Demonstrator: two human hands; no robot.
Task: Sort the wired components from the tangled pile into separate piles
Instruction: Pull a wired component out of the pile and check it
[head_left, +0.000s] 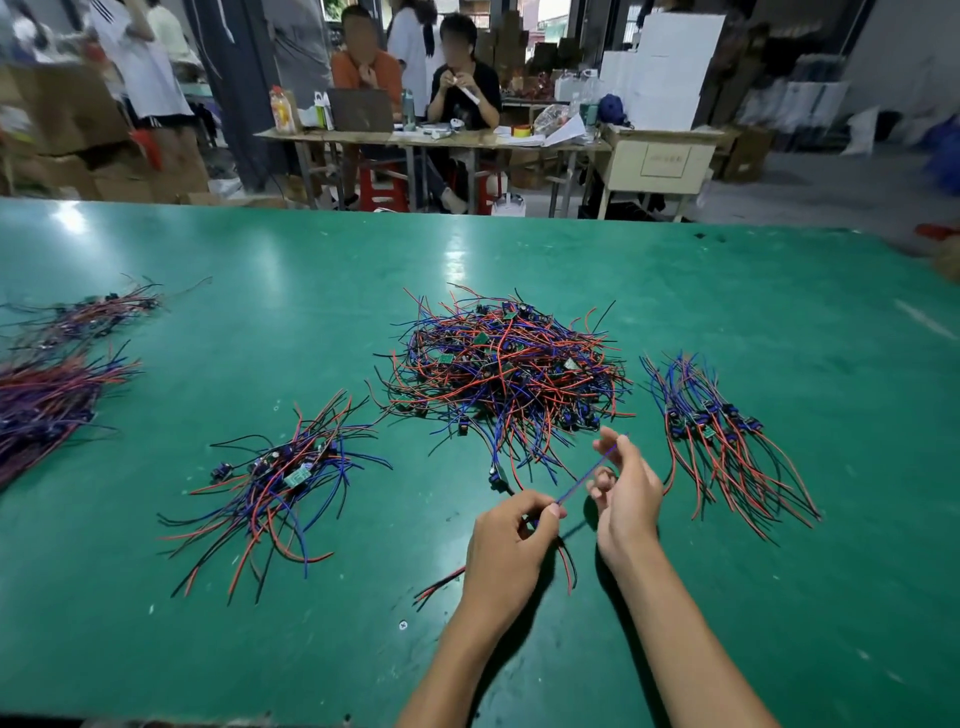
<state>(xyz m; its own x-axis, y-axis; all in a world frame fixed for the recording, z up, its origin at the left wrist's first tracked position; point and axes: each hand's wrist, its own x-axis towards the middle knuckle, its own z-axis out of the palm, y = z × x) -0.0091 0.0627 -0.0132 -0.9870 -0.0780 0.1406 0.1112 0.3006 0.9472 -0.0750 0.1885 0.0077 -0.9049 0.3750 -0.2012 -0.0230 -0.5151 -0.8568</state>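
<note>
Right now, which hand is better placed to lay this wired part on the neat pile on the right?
Right, probably. The right hand pinches the blue wire and sits beside the neat pile. The left hand holds the wire's other end, farther from that pile.

The table (311, 649) has a smooth green top, semi-glossy, catching white glare toward 12 o'clock, with small scuffs and specks. The pile (504, 374) at centre is plastic-sheathed wire in red, blue and black, faintly shiny, among small green circuit boards (445, 358).
</note>
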